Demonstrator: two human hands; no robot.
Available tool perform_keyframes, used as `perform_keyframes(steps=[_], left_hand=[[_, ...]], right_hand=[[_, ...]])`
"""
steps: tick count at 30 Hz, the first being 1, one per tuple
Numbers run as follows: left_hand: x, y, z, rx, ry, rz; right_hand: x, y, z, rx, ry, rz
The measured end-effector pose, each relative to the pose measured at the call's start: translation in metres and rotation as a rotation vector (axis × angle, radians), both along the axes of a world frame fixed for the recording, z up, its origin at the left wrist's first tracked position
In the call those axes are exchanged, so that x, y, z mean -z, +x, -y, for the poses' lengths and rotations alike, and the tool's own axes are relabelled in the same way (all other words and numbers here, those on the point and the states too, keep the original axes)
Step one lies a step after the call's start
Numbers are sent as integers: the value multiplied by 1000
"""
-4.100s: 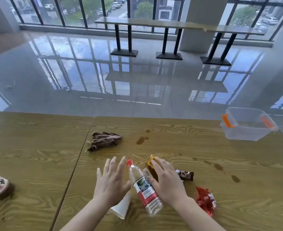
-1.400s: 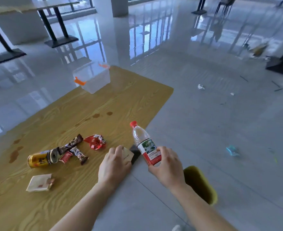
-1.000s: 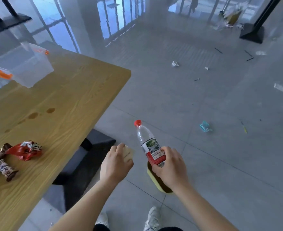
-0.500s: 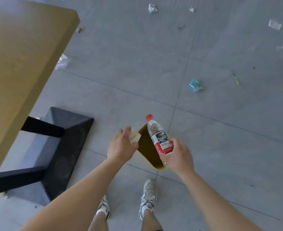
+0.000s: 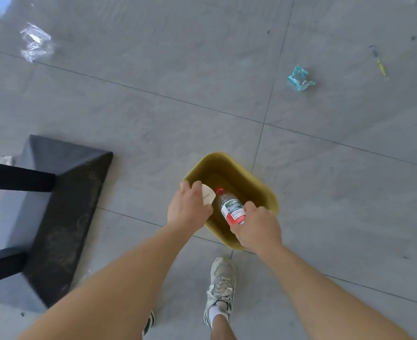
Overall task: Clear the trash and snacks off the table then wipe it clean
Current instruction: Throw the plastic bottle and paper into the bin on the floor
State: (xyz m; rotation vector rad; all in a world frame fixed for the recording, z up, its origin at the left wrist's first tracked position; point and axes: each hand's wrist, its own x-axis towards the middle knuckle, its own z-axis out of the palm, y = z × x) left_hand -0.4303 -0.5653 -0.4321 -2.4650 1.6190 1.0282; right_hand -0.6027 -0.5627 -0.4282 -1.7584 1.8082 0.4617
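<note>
Shoes: a pale laced sneaker point(image 5: 221, 285) stands on the grey floor point(image 5: 153, 106) nearest the camera, below the right hand; only the edge of the other shoe point(image 5: 149, 323) shows beside the left forearm.
Right hand: the right hand point(image 5: 257, 227) has its fingers point(image 5: 250, 208) clenched round the lower half of the water bottle point(image 5: 229, 207), over the bin's near right side.
Left hand: the left hand point(image 5: 189, 208) has its fingers closed on a crumpled white paper cup point(image 5: 207, 196), over the bin's left rim.
Bottle: clear plastic, red cap pointing away from the right fingers, held above the bin's opening.
Label: white and red with a green picture; the writing is too small to read.
Bin: a yellow bin point(image 5: 259, 190) on the floor under both hands.
Desk base: a black base point(image 5: 65, 212) with black legs, left of the left fingers.
Litter beyond: a teal wrapper point(image 5: 300, 79) far right, a clear plastic wrapper point(image 5: 35, 44) far left.
</note>
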Motion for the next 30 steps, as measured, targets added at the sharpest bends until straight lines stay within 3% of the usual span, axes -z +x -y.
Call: perform_keyframes(steps=[14, 30], left_hand=[[89, -22, 19, 255, 33, 123], [83, -7, 9, 384, -34, 139]], right_hand=[[92, -3, 15, -208, 26, -130], [82, -6, 14, -196, -30, 9]])
